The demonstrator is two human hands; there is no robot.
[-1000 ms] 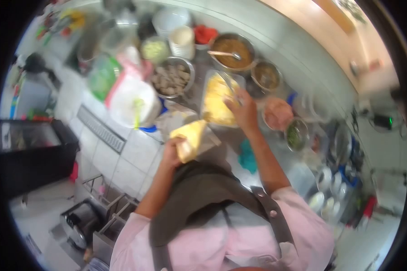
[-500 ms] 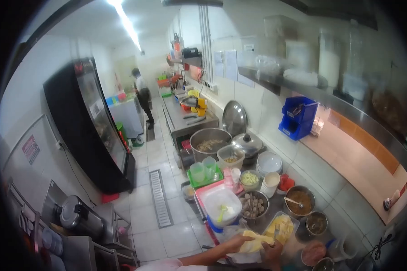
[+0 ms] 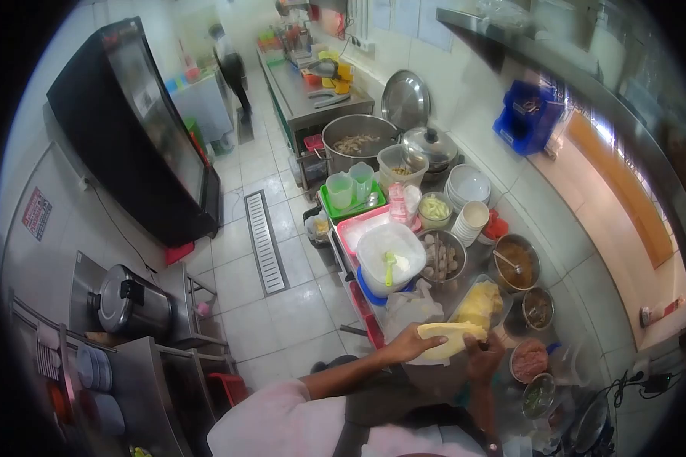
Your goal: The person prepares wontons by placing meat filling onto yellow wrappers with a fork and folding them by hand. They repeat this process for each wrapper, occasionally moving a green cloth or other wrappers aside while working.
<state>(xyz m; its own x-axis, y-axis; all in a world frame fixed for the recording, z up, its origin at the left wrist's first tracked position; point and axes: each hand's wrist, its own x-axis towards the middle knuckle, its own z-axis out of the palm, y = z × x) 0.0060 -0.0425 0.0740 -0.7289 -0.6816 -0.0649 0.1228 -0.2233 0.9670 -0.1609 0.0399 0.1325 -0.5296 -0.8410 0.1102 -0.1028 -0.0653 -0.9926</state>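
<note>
A thin, pale yellow sheet (image 3: 443,346), like a soft wrapper, is held up over the steel counter. My left hand (image 3: 405,344) is closed on its left edge, thumb on top. At the other end, where a yellow lump sits on the sheet, my right hand (image 3: 483,358) is closed with its fingertips together. Whether those fingers grip the sheet or a tool is hidden. Just beyond the hands stands a clear tub (image 3: 498,308) with a yellow mash (image 3: 479,303) in it. Left of the tub lies a crumpled plastic bag (image 3: 414,308).
A white tub (image 3: 373,244) with a green spoon stands beyond the bag. Near it are a bowl of greyish pieces (image 3: 440,259) and a pot of brown sauce (image 3: 527,266). Pink minced meat (image 3: 529,361) sits to the right. A person (image 3: 229,65) stands far back.
My head view has tilted down. The sheet is lifted and seen more fully, with my right hand now at its right end. The fork seen by that hand earlier no longer shows.
</note>
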